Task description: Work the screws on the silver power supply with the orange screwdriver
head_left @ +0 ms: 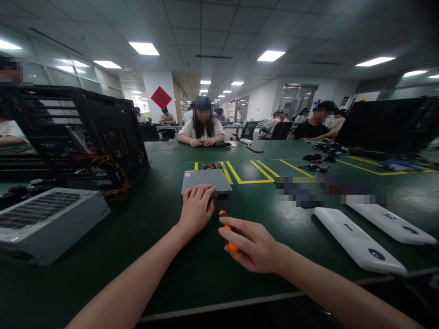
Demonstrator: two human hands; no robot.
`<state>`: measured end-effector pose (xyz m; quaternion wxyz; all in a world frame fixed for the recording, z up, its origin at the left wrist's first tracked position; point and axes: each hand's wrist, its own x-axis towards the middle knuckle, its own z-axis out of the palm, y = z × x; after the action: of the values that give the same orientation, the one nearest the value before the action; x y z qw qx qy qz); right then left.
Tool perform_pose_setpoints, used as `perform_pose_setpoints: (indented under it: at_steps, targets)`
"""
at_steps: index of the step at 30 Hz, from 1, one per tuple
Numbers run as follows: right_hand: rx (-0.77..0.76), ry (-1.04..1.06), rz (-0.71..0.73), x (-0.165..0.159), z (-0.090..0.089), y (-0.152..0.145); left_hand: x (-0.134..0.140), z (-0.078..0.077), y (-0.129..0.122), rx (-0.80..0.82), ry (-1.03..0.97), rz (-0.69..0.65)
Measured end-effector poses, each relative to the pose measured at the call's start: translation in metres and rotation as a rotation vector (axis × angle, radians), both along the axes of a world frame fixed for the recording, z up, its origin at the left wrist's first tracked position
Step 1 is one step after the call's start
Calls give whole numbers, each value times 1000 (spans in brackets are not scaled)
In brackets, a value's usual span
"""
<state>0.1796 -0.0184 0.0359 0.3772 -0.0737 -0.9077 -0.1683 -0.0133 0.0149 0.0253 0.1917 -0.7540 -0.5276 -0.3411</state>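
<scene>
A grey metal computer power supply (pixel 202 177) sits on the green table in front of me, its socket side facing me. My left hand (pixel 196 209) lies over its near top edge, closed on it with bent fingers. In my right hand (pixel 252 244) is a screwdriver (pixel 233 243) with an orange and black handle, gripped between thumb and fingers. Its thin shaft points up and away toward the near face of the power supply, just right of my left fingertips. Whether the tip touches a screw I cannot tell. Coloured cables (pixel 212 166) lie behind the power supply.
At left stand an open black computer case (pixel 113 137) and a second power supply (pixel 55 219) with a vented top. Two white devices (pixel 360 240) lie at right, near a dark monitor (pixel 380 125) and tangled cables (pixel 322 151). A person (pixel 202 123) sits opposite.
</scene>
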Motion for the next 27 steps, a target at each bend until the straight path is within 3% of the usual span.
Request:
perform_pose_setpoints:
  at_steps: [3,6,10,14,19,27]
  targets:
    - [34,80,-30,1,0,3,-1,0,0,-1,9,-1]
    - [-38,176,-44,0,-4,6,-1,0,0,0,6,-2]
    - [-72,72,-57,-1,-7,5,0,-1,1,2,-5,3]
    - [-7,-18,-74,-1,-4,2,0,-1,2,1,-12,4]
    - [26,173,-112,2,0,8,1,0,3,1,-18,9]
    - [206,162,-231,2,3,4,2,0,4,-5,0,22]
